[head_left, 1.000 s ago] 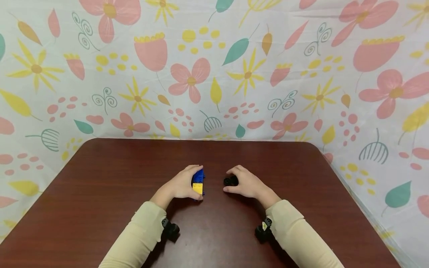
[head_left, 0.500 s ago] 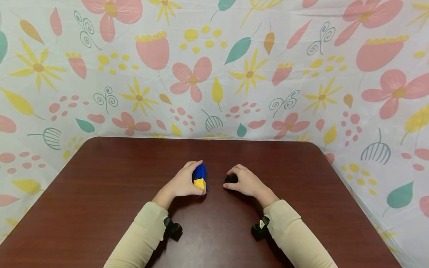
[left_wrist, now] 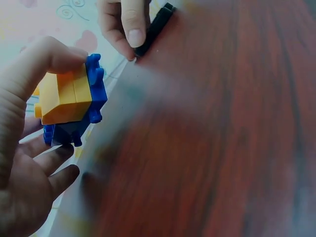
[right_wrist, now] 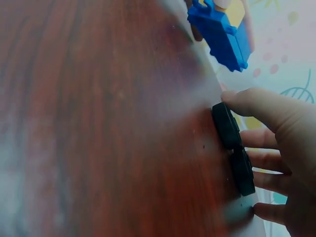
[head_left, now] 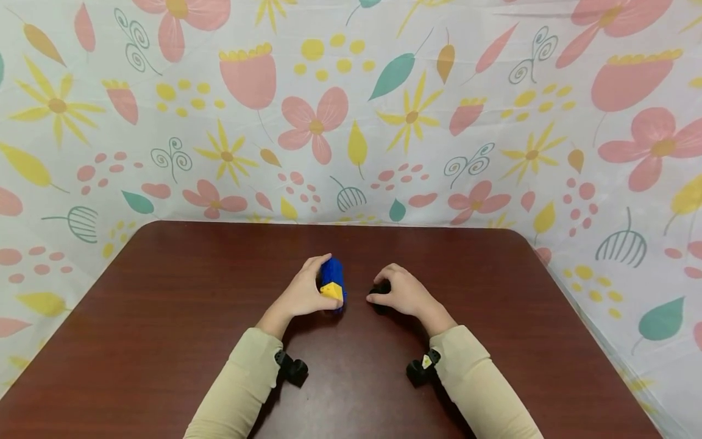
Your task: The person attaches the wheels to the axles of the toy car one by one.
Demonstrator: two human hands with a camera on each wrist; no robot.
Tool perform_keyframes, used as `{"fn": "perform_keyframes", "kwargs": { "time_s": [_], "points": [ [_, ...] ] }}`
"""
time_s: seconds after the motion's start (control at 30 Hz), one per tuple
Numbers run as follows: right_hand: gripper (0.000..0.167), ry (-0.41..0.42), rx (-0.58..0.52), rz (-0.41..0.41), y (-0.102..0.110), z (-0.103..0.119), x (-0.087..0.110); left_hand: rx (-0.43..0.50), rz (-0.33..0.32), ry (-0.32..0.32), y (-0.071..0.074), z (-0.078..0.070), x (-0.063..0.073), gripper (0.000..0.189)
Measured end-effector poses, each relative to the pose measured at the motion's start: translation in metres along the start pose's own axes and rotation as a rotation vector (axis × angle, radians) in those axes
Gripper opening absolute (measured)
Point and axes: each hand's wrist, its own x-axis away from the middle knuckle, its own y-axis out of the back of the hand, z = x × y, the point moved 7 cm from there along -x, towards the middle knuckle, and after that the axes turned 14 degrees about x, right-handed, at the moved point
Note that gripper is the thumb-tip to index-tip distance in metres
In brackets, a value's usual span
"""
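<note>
My left hand (head_left: 303, 292) grips a toy car body built of plastic blocks, thumb at the near end and fingers at the far end. It has a long blue base (head_left: 333, 269) and a yellow slanted block (head_left: 332, 290). In the left wrist view the yellow block (left_wrist: 66, 96) faces the camera, and blue clips stick out of the base. To the right, my right hand (head_left: 407, 292) holds a pair of black toy wheels (right_wrist: 227, 127) lined up end to end. Its thumb touches one end and fingers lie along their side. The head view partly hides the wheels behind the thumb.
Both hands work over the middle of a dark brown wooden table (head_left: 219, 256). A white cloth (head_left: 351, 183) with a floral print hangs behind its far edge. Each wrist carries a small black camera (head_left: 294, 370).
My left hand has moved slightly right and away from me, and the car body has tilted in its grip. My right hand has stayed near its place, with the wheels turned a little.
</note>
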Motion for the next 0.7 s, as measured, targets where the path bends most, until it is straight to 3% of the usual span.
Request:
{"fn": "perform_keyframes", "kwargs": {
  "time_s": [0.27,0.47,0.7],
  "points": [
    [0.037,-0.023,0.023,-0.002,-0.0038,0.0023,-0.0001,0.181,0.033,0.051,-0.008,0.0028,-0.0012,0.103],
    [0.03,-0.017,0.004,-0.051,-0.0013,0.0023,0.001,0.232,0.021,0.074,-0.0083,0.0055,-0.0003,0.101],
    [0.029,-0.01,-0.111,-0.105,0.0031,-0.0024,0.0008,0.23,0.008,0.028,-0.0074,0.0015,0.0001,0.1]
  ]
}}
